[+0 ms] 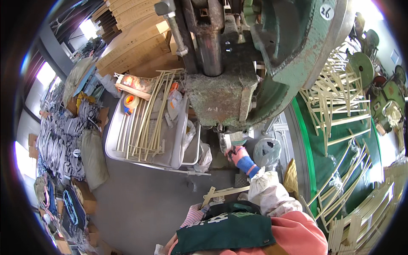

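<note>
Head view: left hand [203, 209] grips a pale frame piece [223, 193] lying left-to-right; right hand [238, 154] clasps a strip [226, 141].

Right hand [238, 154] gloved, arm outstretched, grip closed; left hand [196, 211] gloved, low near the body.

Left of the green press [293, 38], a grey cart [178, 144] carries pale wooden frames [146, 123], a tape roll [131, 102] and plastic bags [174, 104]; it stands on the grey floor [140, 199]

A factory workshop: a heavy green press machine [293, 46], stacked pale frame pieces [340, 97], concrete floor [140, 199].
</note>
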Motion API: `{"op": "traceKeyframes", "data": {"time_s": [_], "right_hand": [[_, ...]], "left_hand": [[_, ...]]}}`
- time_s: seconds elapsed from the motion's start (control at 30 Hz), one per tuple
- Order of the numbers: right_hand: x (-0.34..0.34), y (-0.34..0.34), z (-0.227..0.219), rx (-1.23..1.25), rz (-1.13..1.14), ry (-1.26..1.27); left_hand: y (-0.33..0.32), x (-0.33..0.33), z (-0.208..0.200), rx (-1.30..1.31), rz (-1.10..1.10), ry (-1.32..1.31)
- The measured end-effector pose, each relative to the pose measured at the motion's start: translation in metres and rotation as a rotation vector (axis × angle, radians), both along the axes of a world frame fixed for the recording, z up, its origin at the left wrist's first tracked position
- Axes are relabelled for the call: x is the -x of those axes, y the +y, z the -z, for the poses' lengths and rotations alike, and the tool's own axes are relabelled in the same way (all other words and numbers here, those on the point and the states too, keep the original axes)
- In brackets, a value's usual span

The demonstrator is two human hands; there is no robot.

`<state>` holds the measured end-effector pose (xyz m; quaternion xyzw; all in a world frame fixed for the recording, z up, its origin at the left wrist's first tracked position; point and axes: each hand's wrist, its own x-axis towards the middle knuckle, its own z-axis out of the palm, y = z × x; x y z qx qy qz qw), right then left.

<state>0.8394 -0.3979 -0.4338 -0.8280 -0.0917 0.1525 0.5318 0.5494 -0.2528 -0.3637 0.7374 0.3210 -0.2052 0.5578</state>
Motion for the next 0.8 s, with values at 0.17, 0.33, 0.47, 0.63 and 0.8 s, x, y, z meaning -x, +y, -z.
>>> {"op": "traceKeyframes", "data": {"time_s": [0.17, 0.33, 0.47, 0.63, 0.8], "right_hand": [[-0.091, -0.031, 0.007, 0.600, 0.059, -0.397], [-0.182, -0.041, -0.033, 0.580, -0.177, -0.455], [-0.158, -0.042, -0.089, 0.341, -0.520, -0.540], [-0.015, -0.053, -0.099, 0.210, -1.041, -0.484], [0.030, -0.083, -0.091, 0.245, -0.898, 0.025]], "left_hand": [[-0.018, -0.018, -0.006, 0.202, -0.205, -0.013], [-0.037, -0.033, -0.015, 0.220, -0.262, -0.086], [-0.043, -0.042, -0.032, 0.195, -0.290, -0.127], [-0.036, -0.055, -0.050, 0.449, -0.268, -0.199], [-0.025, -0.064, -0.055, 0.572, -0.194, -0.282]]}}
